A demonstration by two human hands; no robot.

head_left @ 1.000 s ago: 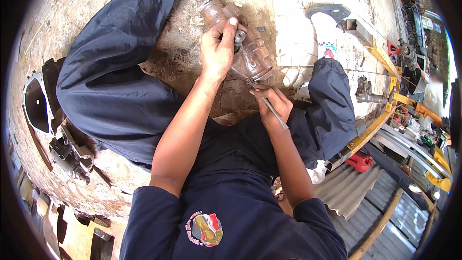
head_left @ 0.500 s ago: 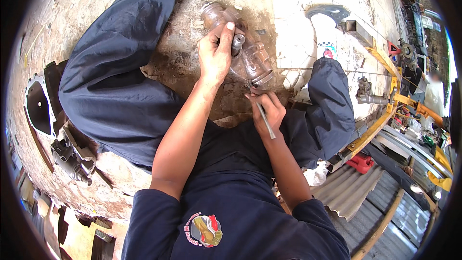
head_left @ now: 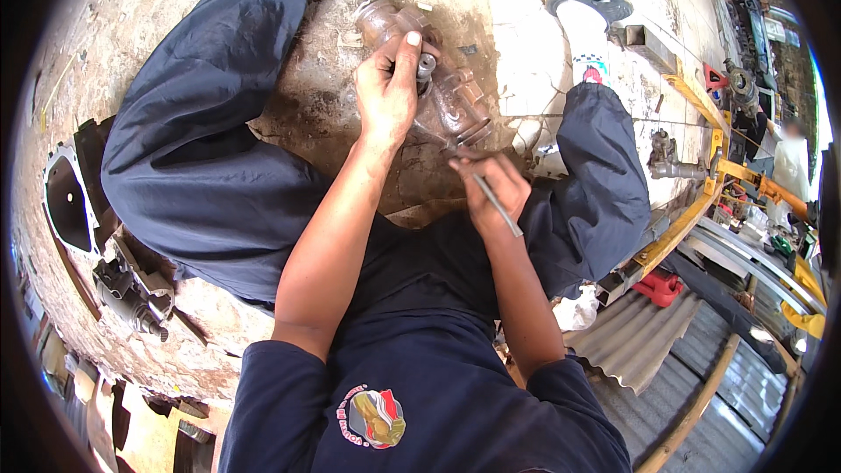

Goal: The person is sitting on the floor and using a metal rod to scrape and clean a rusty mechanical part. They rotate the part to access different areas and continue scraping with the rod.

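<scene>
The person sits on the stained concrete floor (head_left: 289, 123) with legs spread, and a greasy metal casting (head_left: 442, 101) lies on the floor between the knees, close in front of the body, where both arms can reach it without stretching. The left hand (head_left: 385, 92) lies over the casting's near side, its fingers (head_left: 407, 52) pressed down and curled against the body beside a short grey stub (head_left: 427, 66) that stands up from it; that grip looks meant to pin the part so it cannot roll or slide while it is worked on. The right hand (head_left: 495, 188) sits just below the casting's lower end, fingers clenched round a thin metal rod (head_left: 498, 206) that lies slantwise across the palm, its free end pointing back toward the forearm. The other end is buried in the fist, so whether it touches the casting cannot be told; it seems to be aimed at the part's lower opening. Holding the rod short, near the working end, would give fine control for picking or scraping. On the person's left, well apart from the hands, a flat dark gasket (head_left: 66, 201) and a small dirty assembly (head_left: 131, 293) lie on the floor, set out of the way. To the right, a yellow frame (head_left: 701, 193) and corrugated sheet (head_left: 648, 342) edge the spot.
</scene>
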